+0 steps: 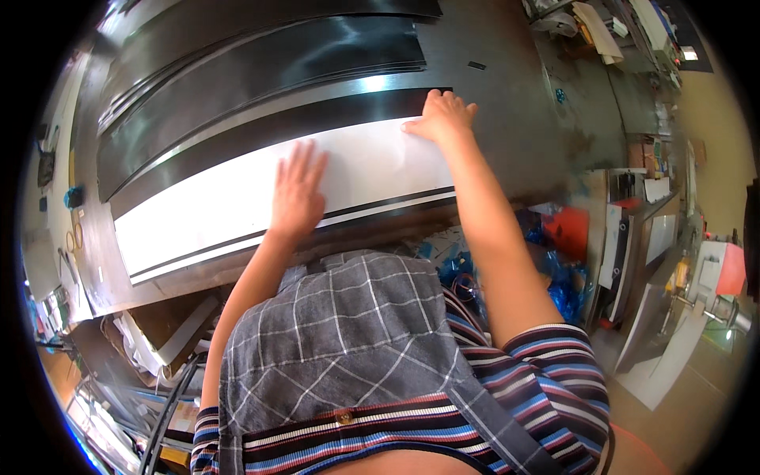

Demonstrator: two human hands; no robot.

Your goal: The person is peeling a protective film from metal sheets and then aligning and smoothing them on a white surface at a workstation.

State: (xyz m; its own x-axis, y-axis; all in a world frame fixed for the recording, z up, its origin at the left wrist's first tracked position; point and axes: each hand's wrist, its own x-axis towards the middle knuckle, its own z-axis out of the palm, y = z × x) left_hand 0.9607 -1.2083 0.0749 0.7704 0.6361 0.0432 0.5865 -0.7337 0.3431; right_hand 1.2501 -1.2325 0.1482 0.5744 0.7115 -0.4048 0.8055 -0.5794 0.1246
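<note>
A long white strip [206,202] lies across the table in front of me, with a dark line along its near side. Under or behind its far edge runs a long black sheet [348,108]. My left hand [299,190] rests flat near the middle of the white strip, fingers spread and slightly blurred. At the right end, my right hand [443,117] reaches over the black sheet's far corner, its thumb stretched out onto the white strip. Neither hand appears to hold anything.
Stacked black glossy sheets [277,63] lie beyond the strip. A small dark rectangular piece [476,66] sits on the metal table [507,127]. Scissors [74,237] lie at the far left. Crumpled blue plastic [564,285] and a red item [567,229] are below the table's right side.
</note>
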